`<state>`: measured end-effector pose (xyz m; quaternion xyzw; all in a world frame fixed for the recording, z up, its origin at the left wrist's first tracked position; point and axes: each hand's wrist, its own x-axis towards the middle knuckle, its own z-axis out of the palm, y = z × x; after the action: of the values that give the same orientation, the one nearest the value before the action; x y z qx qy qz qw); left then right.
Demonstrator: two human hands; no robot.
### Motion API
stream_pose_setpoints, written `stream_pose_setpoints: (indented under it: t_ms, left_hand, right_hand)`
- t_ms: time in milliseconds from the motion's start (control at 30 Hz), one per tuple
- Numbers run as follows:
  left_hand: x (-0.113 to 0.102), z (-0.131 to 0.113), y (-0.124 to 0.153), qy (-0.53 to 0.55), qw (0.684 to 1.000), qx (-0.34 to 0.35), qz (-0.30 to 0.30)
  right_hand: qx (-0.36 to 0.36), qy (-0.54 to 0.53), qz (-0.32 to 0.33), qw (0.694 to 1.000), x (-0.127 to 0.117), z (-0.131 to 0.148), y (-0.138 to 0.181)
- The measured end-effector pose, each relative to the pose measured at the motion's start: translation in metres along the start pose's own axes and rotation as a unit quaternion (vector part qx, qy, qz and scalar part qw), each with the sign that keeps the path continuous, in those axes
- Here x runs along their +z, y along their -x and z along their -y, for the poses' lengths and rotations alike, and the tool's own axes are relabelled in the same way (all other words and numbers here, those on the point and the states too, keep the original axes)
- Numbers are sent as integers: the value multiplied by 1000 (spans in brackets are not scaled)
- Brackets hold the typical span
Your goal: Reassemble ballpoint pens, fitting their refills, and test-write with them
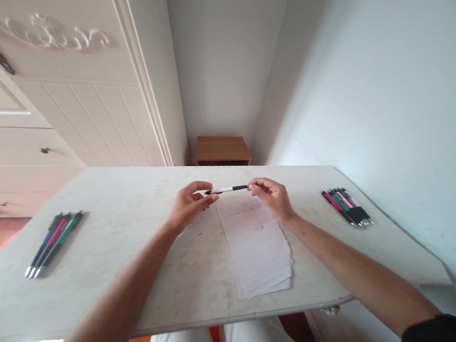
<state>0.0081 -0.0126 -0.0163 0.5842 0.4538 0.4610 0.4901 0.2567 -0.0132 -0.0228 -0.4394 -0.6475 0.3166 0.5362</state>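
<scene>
A white and black pen (230,189) is held level above the table, just beyond the top of the lined paper. My left hand (193,202) pinches its left end between thumb and fingers. At the opposite, dark end, my right hand (271,195) grips the tip with thumb and forefinger. Beneath and in front of my hands lie the lined paper sheets (259,248), with some handwriting near the top and a torn right edge. The fingertips partly cover both ends of the pen.
Several colored pens (55,241) lie side by side at the left of the white table (174,283). Another row of several pens (346,208) lies at the right. A wall (386,96) borders the right side, a white cabinet (85,109) the left. Behind stands a small wooden stand (222,149).
</scene>
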Motion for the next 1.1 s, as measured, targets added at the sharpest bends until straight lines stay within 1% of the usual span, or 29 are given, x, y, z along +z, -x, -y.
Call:
stream_pose_setpoints:
  t_ms: [67, 167, 300, 467, 567, 700, 933, 1100]
  left_hand:
    - [1, -2, 1, -18, 1000, -8, -4]
    - [2, -5, 1, -46, 999, 3, -13]
    - [0, -8, 1, -60, 998, -13, 0]
    - [-3, -5, 1, -40, 999, -12, -10]
    - [-3, -3, 1, -43, 999, -19, -5]
    - [-2, -2, 1, -12, 1000, -6, -6]
    - [0, -4, -1, -57, 998, -2, 15]
    - [-2, -2, -2, -34, 999, -5, -13]
  right_hand:
    - [-1, 2, -1, 1000, 0, 0, 0]
    - [-2, -4, -3, 1000, 1, 2, 0]
    - [-1, -6, -4, 1000, 2, 3, 1]
    - [-2, 0, -2, 1000, 1, 2, 1]
    - [-5, 8, 2, 1000, 1, 2, 0]
    - [-8, 8, 1, 1000, 1, 5, 1]
    - [-12, -1, 1, 1000, 3, 8, 3]
    - [-4, -5, 10, 1000, 3, 6, 4]
